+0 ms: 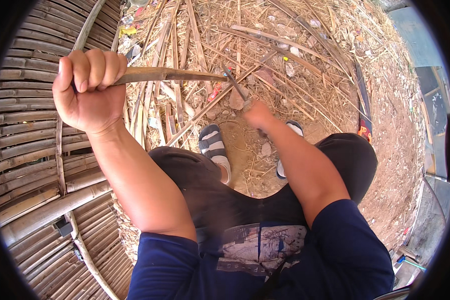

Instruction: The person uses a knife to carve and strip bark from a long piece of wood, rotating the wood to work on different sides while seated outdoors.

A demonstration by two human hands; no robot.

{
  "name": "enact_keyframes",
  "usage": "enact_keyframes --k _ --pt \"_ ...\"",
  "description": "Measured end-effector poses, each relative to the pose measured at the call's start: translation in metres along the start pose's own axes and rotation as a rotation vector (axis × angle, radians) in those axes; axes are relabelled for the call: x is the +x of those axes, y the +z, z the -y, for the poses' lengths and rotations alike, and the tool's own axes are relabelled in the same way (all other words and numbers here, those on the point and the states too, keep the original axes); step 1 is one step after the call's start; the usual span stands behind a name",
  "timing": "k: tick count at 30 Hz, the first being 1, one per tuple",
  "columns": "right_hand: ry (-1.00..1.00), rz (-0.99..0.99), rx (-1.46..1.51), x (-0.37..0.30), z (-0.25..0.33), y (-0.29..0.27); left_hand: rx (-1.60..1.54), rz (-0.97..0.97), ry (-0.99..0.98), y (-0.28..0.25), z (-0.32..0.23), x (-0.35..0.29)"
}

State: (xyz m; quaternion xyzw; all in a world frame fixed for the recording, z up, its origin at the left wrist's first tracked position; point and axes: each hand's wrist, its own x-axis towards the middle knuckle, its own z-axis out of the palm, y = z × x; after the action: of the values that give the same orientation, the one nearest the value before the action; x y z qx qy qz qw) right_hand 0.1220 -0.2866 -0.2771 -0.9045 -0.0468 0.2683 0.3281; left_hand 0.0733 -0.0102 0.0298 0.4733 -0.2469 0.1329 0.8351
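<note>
Navy shirt (160, 265) with a pale chest print lies nearest the camera, worn by a person in dark trousers (185, 170), knees bent, with a strapped sandal (212, 142) resting on the ground (395, 150). Left hand (92, 92): raised beside the bamboo wall (27, 120) along the ground's left edge, fingers clenched around one end of a bamboo strip (160, 74). The bamboo strip is held clear of the ground, nearly level across the view, its free end pointing toward the ground's middle. Right hand (257, 116): somewhat blurred, fist wrapped around the grip end of a knife (239, 89), the handle largely hidden. The blade slants up to the strip's free end; whether the two touch cannot be told from this angle. Loose strips (195, 30) and straw (310, 107) lie scattered toward the ground's far edge. Toward its right edge lies a long dark tool (366, 131) with a red-orange handle, apparently a saw. Handling, as judged: the bamboo strip should prove light, stiff with a little spring, dry enough not to slip, and prone to split along the grain; its edges may splinter. Soundest hold is the end already gripped, well apart from the blade; the knife is best taken by its handle only
</note>
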Motion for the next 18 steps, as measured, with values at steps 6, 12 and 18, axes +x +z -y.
enact_keyframes --k 6,12,18 --pt "-0.328 -0.068 0.227 -0.039 0.095 -0.020 0.027 -0.235 0.058 -0.004 -0.005 -0.001" --pt "-0.607 -0.191 0.346 -0.044 0.096 0.006 0.094 -0.413 0.185 -0.004 -0.004 -0.002" --pt "-0.228 -0.167 0.284 -0.033 0.061 0.006 0.245 -0.598 0.292 0.017 -0.003 0.004"
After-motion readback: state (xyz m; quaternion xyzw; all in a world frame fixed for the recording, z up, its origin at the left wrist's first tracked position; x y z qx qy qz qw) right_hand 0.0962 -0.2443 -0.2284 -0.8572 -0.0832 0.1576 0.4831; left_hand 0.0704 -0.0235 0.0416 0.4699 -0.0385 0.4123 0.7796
